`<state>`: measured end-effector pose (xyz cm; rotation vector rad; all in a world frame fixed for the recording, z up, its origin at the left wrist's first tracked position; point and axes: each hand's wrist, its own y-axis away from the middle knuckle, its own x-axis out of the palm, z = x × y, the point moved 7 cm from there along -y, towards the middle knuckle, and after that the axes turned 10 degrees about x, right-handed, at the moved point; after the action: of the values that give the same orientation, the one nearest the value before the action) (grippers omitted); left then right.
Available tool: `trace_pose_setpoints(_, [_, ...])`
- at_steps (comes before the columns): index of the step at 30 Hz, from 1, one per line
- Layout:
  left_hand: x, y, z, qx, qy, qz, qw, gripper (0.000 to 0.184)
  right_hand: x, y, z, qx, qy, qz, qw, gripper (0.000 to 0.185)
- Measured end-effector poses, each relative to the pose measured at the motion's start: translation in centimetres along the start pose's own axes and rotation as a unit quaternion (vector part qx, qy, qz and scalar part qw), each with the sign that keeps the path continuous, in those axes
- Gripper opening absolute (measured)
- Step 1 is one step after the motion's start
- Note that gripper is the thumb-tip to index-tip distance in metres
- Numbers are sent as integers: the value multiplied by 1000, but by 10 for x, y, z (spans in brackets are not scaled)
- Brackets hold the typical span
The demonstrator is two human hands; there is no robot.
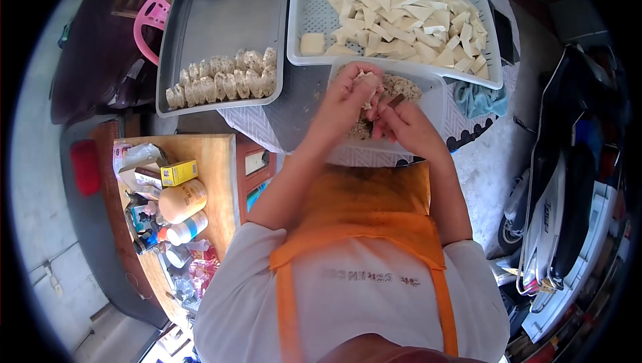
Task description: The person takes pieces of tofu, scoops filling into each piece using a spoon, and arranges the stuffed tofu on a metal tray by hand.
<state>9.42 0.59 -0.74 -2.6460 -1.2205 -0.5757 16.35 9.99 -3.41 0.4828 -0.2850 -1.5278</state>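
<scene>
My left hand (353, 92) is closed around a pale tofu piece (369, 88) smeared with filling, over a translucent tub (433, 88). Close beside it, my right hand (403, 124) grips a small tool with a flat brown end (396, 101); the rest of the tool is hidden by the fingers. Below both hands, the tub holds a greyish minced filling (402, 87). Behind it, a white perforated tray (309, 8) carries a heap of cut tofu pieces (418, 12), many triangular. Filled pieces (224, 80) stand in two rows at the near end of a metal tray (227, 8).
A blue-green cloth (480, 99) lies right of the tub. At lower left, a wooden cabinet (221, 182) bears a yellow box (179, 173), an orange-labelled jar (182, 201) and bottles. A pink ring-shaped handle (150, 22) shows beside the metal tray. A scooter (555, 209) stands at right.
</scene>
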Motion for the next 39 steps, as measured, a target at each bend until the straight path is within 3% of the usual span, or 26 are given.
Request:
trace_pose_setpoints(4, [-3,-1,2,-16,-14,9,1000,14,-22,16,16,16,-98,-21,995,34])
trace_pose_setpoints(7, [-2,0,6,-22,35,25,999,14,-45,33,20,-27,-178,-58,982,33])
trace_pose_setpoints(11, [1,0,6,-24,-38,33,998,14,-54,51,36,-76,-249,-145,955,34])
trace_pose_setpoints(16, [18,5,8,24,-143,117,983,14,-31,47,59,-93,-172,-199,960,31])
trace_pose_setpoints(18, [12,3,5,54,-167,103,979,13,-24,46,66,-91,-133,-214,963,30])
trace_pose_setpoints(21, [10,2,2,42,-149,68,986,12,-21,56,85,-142,-18,-259,955,31])
trace_pose_setpoints(24, [11,1,3,-2,-70,34,997,12,-21,76,92,-284,103,-352,886,32])
trace_pose_setpoints(28, [6,-2,9,-9,-27,39,999,14,-47,95,81,-246,-21,-428,870,33])
trace_pose_setpoints(34, [9,-2,5,-21,-6,54,998,13,-51,80,59,-210,-152,-379,888,31])
trace_pose_setpoints(37, [9,-4,1,-17,-37,28,999,21,-53,74,50,-198,-205,-356,890,29])
trace_pose_setpoints(39, [3,-4,10,-49,12,-1,999,30,-49,66,41,-191,-253,-323,892,28])
